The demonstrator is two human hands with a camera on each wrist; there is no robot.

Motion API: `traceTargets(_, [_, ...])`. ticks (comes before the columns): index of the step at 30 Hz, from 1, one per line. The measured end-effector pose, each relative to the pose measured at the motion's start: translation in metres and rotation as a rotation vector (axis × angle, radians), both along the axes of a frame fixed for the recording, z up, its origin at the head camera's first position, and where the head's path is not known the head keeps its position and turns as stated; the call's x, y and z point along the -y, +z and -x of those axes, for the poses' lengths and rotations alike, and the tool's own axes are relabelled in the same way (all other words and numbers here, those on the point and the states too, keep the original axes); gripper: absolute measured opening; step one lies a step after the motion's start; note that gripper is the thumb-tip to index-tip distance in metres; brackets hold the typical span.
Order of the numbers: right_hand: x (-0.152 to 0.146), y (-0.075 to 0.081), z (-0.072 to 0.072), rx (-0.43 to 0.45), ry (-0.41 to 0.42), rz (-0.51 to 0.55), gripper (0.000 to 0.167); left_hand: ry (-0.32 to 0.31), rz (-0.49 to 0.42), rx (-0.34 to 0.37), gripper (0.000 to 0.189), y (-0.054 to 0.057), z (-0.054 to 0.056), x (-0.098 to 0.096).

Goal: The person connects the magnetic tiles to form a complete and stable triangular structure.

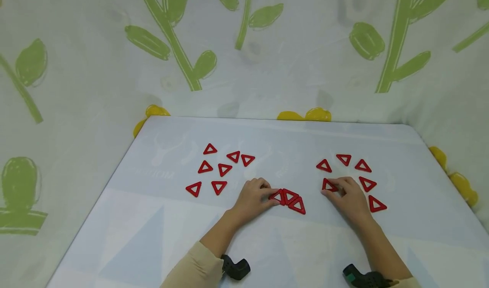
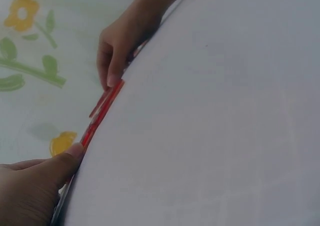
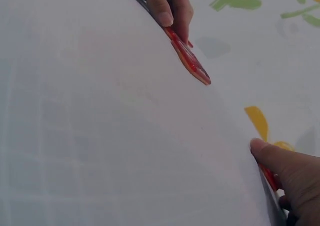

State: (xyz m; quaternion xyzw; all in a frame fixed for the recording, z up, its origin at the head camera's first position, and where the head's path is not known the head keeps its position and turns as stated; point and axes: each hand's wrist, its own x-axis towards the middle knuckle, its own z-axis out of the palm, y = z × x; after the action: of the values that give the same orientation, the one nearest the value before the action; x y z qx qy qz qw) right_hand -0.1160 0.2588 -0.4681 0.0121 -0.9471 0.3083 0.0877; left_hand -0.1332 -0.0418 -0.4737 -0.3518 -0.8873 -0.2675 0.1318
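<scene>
Three red open-centred triangle pieces lie edge to edge in a short row near the middle of the table in the head view. My left hand [image 1: 252,199] pinches the leftmost piece of that row [image 1: 278,197] between thumb and fingers. To its right sit the middle triangle [image 1: 285,196] and the end triangle [image 1: 302,208]. My right hand [image 1: 349,199] pinches a separate red triangle [image 1: 325,183] by its right side. Both wrist views show the pieces almost edge-on, with my left thumb [image 2: 70,156] and my right thumb [image 3: 267,153] pressed against red edges.
Several loose red triangles [image 1: 219,188] are scattered left of my left hand. Several more, such as one triangle [image 1: 377,204], form an arc around my right hand. The white table [image 1: 267,254] meets a leaf-patterned cloth [image 1: 267,80] at its back edge.
</scene>
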Motion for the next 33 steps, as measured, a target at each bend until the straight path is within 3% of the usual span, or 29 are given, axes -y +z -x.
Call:
traceTargets(9, [0.003, 0.001, 0.003, 0.037, 0.127, 0.057, 0.042, 0.007, 0.006, 0.035, 0.033, 0.002, 0.0, 0.0])
traceTargets(18, [0.009, 0.005, 0.008, -0.062, 0.322, 0.012, 0.038, 0.025, 0.019, 0.035, 0.032, 0.0, -0.001, -0.002])
traceTargets(27, [0.013, 0.0, 0.017, -0.066, 0.37, 0.023, 0.039, 0.025, 0.023, 0.048, 0.033, -0.004, 0.0, -0.002])
traceTargets(33, [0.016, -0.002, 0.027, -0.098, 0.45, 0.006, 0.038, 0.03, 0.035, 0.05, 0.032, -0.002, 0.0, -0.001])
